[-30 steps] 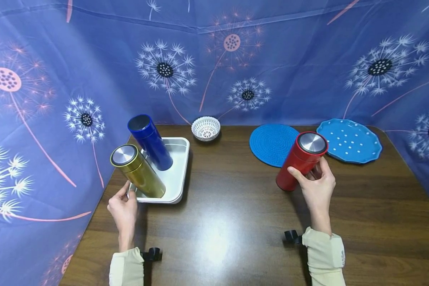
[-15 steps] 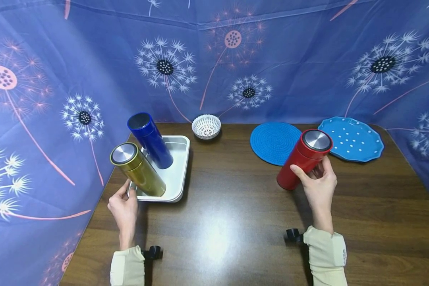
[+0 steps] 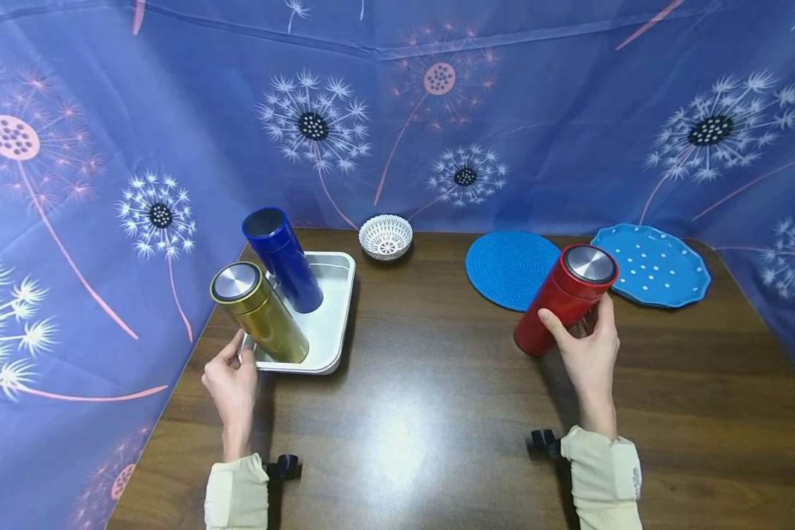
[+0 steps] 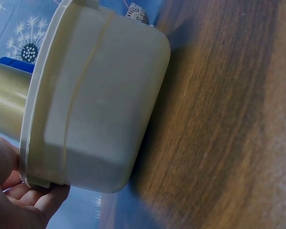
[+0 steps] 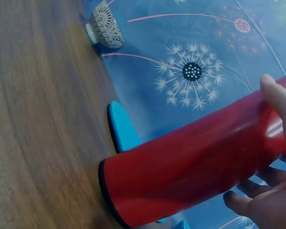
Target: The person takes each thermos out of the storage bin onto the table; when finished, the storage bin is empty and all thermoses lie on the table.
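Observation:
My left hand point(image 3: 230, 383) pinches the near left corner rim of a white plastic tub point(image 3: 336, 309), thumb above and fingers beneath in the left wrist view. In the tub stand a gold thermos flask point(image 3: 268, 324) with a silver lid top and, behind it, a blue thermos flask point(image 3: 288, 261) with a dark top. On the right, my right hand point(image 3: 591, 357) grips a red thermos flask point(image 3: 556, 298) by its upper part, thumb on the left side. Its black-edged base point(image 5: 105, 191) is close over the wooden table in the right wrist view. My other right fingers are partly hidden behind the flask.
A round blue woven mat point(image 3: 510, 269) lies behind the red flask, beside a blue scalloped plate point(image 3: 656, 269) with white dots. A small white openwork bowl point(image 3: 386, 239) stands at the table's back edge, against a blue dandelion-print cloth point(image 3: 556, 132).
The lid end of the red flask has shifted slightly to the right with my right hand. My left hand keeps its pinch on the tub. The head view has shifted a little.

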`<action>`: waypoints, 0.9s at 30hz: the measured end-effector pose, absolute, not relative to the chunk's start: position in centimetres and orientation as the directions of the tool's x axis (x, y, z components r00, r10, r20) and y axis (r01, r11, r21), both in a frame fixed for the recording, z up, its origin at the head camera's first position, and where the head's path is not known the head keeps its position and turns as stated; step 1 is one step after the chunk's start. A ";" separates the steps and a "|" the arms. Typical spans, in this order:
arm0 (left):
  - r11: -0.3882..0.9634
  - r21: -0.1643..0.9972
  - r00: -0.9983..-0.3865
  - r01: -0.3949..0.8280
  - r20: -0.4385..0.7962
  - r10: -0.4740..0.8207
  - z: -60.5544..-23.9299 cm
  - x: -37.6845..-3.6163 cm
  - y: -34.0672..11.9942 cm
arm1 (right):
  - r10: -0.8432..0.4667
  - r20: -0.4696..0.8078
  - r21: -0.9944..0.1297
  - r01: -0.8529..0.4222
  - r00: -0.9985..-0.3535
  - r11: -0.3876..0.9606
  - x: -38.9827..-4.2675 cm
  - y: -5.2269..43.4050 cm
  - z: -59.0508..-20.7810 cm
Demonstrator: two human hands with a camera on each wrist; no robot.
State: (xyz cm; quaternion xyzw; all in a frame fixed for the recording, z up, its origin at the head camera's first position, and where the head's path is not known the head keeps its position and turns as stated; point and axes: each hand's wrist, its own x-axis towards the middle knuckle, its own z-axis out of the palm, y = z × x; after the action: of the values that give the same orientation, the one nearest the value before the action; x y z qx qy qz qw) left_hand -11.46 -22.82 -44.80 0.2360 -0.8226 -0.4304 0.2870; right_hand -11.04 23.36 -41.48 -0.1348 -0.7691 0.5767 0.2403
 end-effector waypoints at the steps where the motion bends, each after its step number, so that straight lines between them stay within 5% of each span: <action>1: 0.514 0.846 -0.724 -0.141 0.266 -0.637 -44.8 -11.4 -23.0 | 0.481 0.225 -0.951 -0.082 -0.847 0.299 -10.9 23.0 -41.3; 7: 0.524 0.842 -0.712 -0.126 0.291 -0.639 -44.8 -11.0 -23.8 | 0.507 0.310 -0.932 -0.153 -0.804 0.327 -10.1 21.2 -40.1; 13: 0.540 0.834 -0.710 -0.109 0.315 -0.630 -44.8 -11.1 -24.2 | 0.619 0.390 -0.909 -0.180 -0.682 0.375 -10.0 21.6 -42.5; 19: 0.537 0.837 -0.713 -0.104 0.314 -0.627 -44.9 -11.4 -24.0 | 0.670 0.501 -0.863 -0.376 -0.548 0.338 -8.6 20.2 -42.6; 27: 0.535 0.842 -0.727 -0.067 0.326 -0.604 -45.0 -12.0 -23.6 | 0.591 0.640 -0.751 -0.561 -0.491 0.348 -7.5 17.4 -42.2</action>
State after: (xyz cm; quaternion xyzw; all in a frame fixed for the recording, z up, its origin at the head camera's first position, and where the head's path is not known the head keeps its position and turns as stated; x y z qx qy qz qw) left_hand -12.03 -23.62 -44.96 0.2044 -0.8204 -0.4364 0.3077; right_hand -7.50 17.38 -42.22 -0.0116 -0.6478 0.5708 0.5044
